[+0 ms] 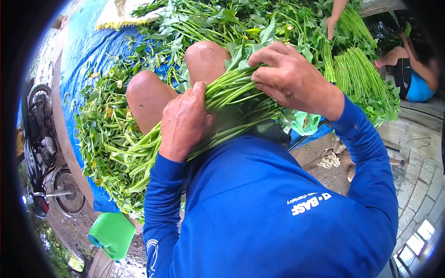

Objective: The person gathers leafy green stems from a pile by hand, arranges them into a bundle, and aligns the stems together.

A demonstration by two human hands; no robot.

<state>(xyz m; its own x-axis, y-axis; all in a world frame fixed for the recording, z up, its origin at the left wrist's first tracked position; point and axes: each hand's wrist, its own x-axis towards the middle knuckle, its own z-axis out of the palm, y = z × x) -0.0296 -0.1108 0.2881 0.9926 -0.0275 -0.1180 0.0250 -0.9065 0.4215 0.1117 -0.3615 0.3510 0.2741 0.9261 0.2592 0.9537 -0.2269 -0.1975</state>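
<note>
Across my lap lies a bunch of long green leafy stems (pixel 229 91) that look like water spinach. My left hand (pixel 184 119) is closed round the bunch near my knee, with stem ends sticking out below it to the left. At the leafy upper end, my right hand (pixel 289 76) has its fingers curled and closed on some of the stems. More loose stems (pixel 259 121) rest on my lap under the bunch. A heap of loose greens (pixel 109 134) surrounds my knees, spread over a blue tarp (pixel 79 60).
Stacked tidy bunches (pixel 361 76) stand at the right, where another person's hand (pixel 330 28) touches stems. A further person (pixel 415 74) sits at the far right. A green plastic container (pixel 111 235) lies at lower left, near a motorcycle (pixel 44 143). A white-and-yellow sack (pixel 123 14) is at the top.
</note>
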